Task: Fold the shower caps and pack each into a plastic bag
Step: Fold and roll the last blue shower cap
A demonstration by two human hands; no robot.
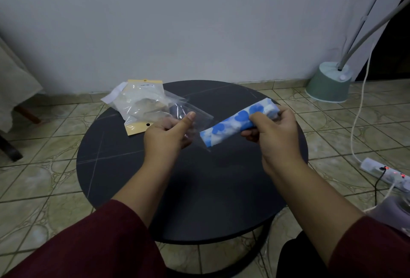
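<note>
Fingers (255, 120) around rolled shower cap (230, 123)

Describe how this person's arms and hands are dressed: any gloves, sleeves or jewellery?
Both hands are bare: no gloves, rings or watch show on the left hand or right hand. Dark maroon sleeves are pushed up, leaving the forearms uncovered.

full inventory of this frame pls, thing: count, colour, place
folded heart-print shower cap: 1, white and blue, held above table, lower end at bag mouth
clear plastic bag: 1, transparent, in left hand
pile of packaged bags: 1, clear with yellow headers, table's far left
round table: 1, dark grey, centre
lamp base: 1, pale green, floor far right
power strip: 1, white, floor right
left hand: pinches bag
right hand: grips cap
</note>
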